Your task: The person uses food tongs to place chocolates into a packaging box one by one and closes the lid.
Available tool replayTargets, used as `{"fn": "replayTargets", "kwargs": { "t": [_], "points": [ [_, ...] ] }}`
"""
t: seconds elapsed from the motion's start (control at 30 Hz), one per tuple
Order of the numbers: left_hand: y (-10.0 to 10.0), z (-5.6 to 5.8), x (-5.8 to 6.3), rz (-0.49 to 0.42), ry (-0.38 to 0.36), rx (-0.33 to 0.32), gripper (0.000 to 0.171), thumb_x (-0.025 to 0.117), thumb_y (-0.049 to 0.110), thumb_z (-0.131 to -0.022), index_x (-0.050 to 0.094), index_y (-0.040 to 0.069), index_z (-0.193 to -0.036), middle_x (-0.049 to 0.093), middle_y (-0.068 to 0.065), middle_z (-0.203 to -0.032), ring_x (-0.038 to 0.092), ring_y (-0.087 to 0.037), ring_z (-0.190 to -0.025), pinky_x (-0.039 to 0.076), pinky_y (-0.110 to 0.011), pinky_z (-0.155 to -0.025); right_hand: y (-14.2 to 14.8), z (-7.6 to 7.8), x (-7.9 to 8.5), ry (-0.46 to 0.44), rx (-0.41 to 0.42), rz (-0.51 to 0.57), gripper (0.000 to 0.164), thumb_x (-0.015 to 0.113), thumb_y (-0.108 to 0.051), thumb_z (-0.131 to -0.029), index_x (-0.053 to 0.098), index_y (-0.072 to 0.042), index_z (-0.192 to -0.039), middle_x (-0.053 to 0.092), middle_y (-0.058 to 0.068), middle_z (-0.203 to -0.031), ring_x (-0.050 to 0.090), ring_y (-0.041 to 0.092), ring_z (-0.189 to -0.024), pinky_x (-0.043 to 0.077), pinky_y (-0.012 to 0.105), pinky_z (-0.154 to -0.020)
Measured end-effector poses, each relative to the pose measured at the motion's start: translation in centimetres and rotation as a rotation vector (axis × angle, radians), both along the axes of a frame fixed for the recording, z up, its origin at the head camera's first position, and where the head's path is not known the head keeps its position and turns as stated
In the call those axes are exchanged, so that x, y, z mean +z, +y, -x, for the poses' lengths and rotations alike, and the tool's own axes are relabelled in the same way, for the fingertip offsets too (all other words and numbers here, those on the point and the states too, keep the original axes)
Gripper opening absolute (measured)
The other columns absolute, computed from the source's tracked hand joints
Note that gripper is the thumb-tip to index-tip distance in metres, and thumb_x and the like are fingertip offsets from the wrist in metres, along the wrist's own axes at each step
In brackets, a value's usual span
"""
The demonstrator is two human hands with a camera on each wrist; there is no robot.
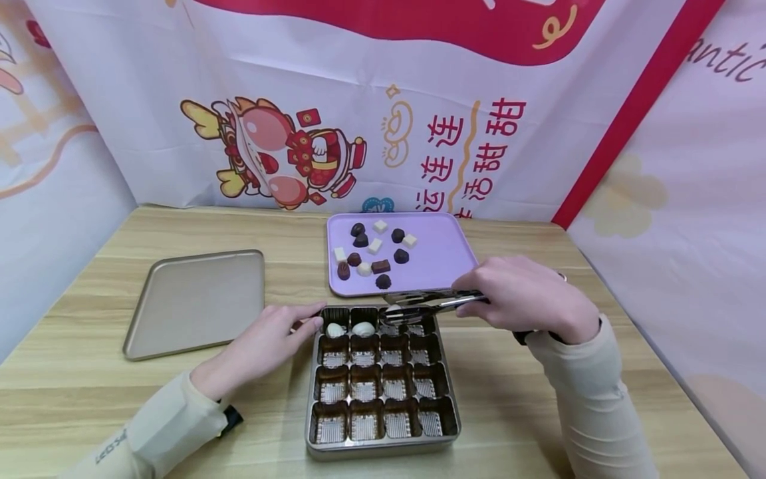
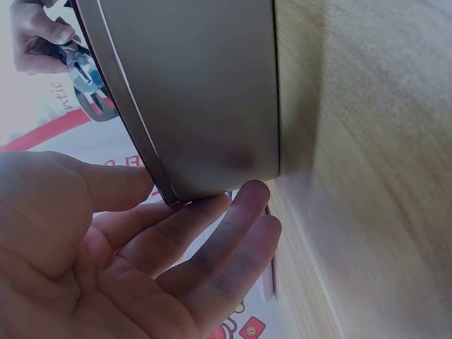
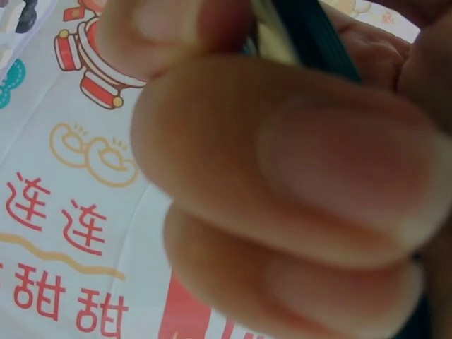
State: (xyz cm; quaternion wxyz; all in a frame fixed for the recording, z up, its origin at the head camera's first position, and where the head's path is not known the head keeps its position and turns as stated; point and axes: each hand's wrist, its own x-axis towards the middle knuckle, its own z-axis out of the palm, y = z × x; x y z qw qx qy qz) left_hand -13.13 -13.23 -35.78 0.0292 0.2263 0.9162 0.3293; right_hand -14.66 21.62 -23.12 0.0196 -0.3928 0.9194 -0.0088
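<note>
A square metal tin with a brown compartment insert stands in front of the person. Two white chocolates sit in the back row's left compartments. My left hand holds the tin's back left corner, thumb at the rim and fingers round the corner; in the left wrist view the hand is at the tin wall. Metal tongs are gripped in my right hand. Their tips hang over the back row's third compartment with a white chocolate, partly hidden, between them.
Behind the tin lies a purple tray with several dark, brown and white chocolates. A bare gold-coloured tray is on the left. A printed cloth hangs at the table's back edge.
</note>
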Motion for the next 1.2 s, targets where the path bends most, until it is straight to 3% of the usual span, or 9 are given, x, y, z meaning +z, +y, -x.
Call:
{"fn": "replayTargets", "kwargs": {
  "t": [0.13,0.2,0.3,0.4,0.47,0.57,0.77,1.0,1.2],
  "points": [
    [0.0,0.1,0.0,0.003,0.014,-0.002,0.043,0.055,0.022,-0.102,0.052,0.0,-0.139,0.053,-0.023,-0.135,0.054,-0.013,-0.057,0.053,-0.041,-0.081,-0.2,-0.2,0.0,-0.011,0.007,-0.005,0.022,0.078,-0.029,-0.086,0.059,-0.028,-0.074,0.044,-0.013,-0.06,0.043,0.006,-0.055,0.04,0.029,-0.05],
    [0.0,0.1,0.0,0.008,0.024,-0.004,0.043,0.055,0.022,-0.102,0.053,0.0,-0.139,0.053,-0.022,-0.136,0.063,-0.018,-0.075,0.051,-0.045,-0.089,-0.4,-0.2,-0.1,-0.006,0.006,-0.007,0.023,0.078,-0.028,-0.086,0.058,-0.027,-0.073,0.043,-0.013,-0.059,0.043,0.007,-0.055,0.04,0.03,-0.05],
    [0.0,0.1,-0.1,0.01,0.033,-0.001,0.043,0.056,0.022,-0.102,0.053,0.0,-0.139,0.054,-0.021,-0.135,0.065,-0.023,-0.097,0.049,-0.048,-0.094,-0.7,-0.2,-0.2,0.007,-0.01,-0.03,0.024,0.078,-0.029,-0.085,0.058,-0.028,-0.072,0.042,-0.012,-0.059,0.043,0.008,-0.056,0.04,0.03,-0.05],
    [0.0,0.0,0.0,0.01,0.029,0.001,0.043,0.056,0.022,-0.102,0.053,0.0,-0.139,0.054,-0.022,-0.135,0.065,-0.02,-0.09,0.049,-0.048,-0.093,-0.9,-0.2,-0.4,0.003,-0.027,-0.047,0.022,0.078,-0.029,-0.085,0.059,-0.028,-0.073,0.044,-0.012,-0.061,0.044,0.009,-0.057,0.04,0.031,-0.05],
    [0.0,0.0,0.0,0.01,0.021,0.002,0.043,0.055,0.022,-0.102,0.052,0.001,-0.139,0.053,-0.022,-0.136,0.062,-0.015,-0.074,0.05,-0.047,-0.09,-0.9,-0.1,-0.4,-0.004,-0.034,-0.047,0.022,0.078,-0.029,-0.085,0.06,-0.028,-0.074,0.045,-0.012,-0.062,0.044,0.01,-0.058,0.04,0.031,-0.05],
    [0.1,0.0,0.1,0.01,0.01,0.002,0.044,0.055,0.023,-0.102,0.052,0.001,-0.14,0.052,-0.022,-0.136,0.049,-0.012,-0.055,0.05,-0.044,-0.085,-0.6,-0.1,-0.3,-0.022,-0.031,-0.02,0.02,0.079,-0.028,-0.085,0.061,-0.027,-0.075,0.045,-0.012,-0.062,0.044,0.009,-0.058,0.04,0.031,-0.051],
    [0.1,0.1,0.1,0.012,0.016,-0.004,0.043,0.055,0.022,-0.102,0.052,0.0,-0.14,0.053,-0.022,-0.136,0.056,-0.01,-0.067,0.05,-0.045,-0.087,0.3,0.8,-0.3,-0.038,-0.014,0.059,0.017,0.077,-0.027,-0.087,0.061,-0.024,-0.08,0.045,-0.013,-0.06,0.043,0.005,-0.054,0.041,0.028,-0.05],
    [0.1,-0.1,0.1,0.013,0.009,-0.001,0.044,0.055,0.022,-0.102,0.051,0.0,-0.14,0.051,-0.022,-0.137,0.055,-0.014,-0.063,0.051,-0.043,-0.085,0.7,3.8,-1.7,0.012,-0.05,0.141,0.012,0.074,-0.027,-0.09,0.066,-0.019,-0.089,0.049,-0.009,-0.062,0.044,0.007,-0.053,0.041,0.031,-0.051],
    [0.0,-0.1,0.0,-0.013,-0.016,0.002,0.044,0.055,0.022,-0.102,0.051,0.001,-0.141,0.056,-0.025,-0.132,0.038,-0.01,-0.042,0.05,-0.034,-0.059,0.2,6.2,-3.9,0.085,-0.11,0.135,0.016,0.073,-0.029,-0.091,0.067,-0.014,-0.091,0.05,-0.007,-0.061,0.047,0.011,-0.053,0.043,0.035,-0.051]
  ]
}}
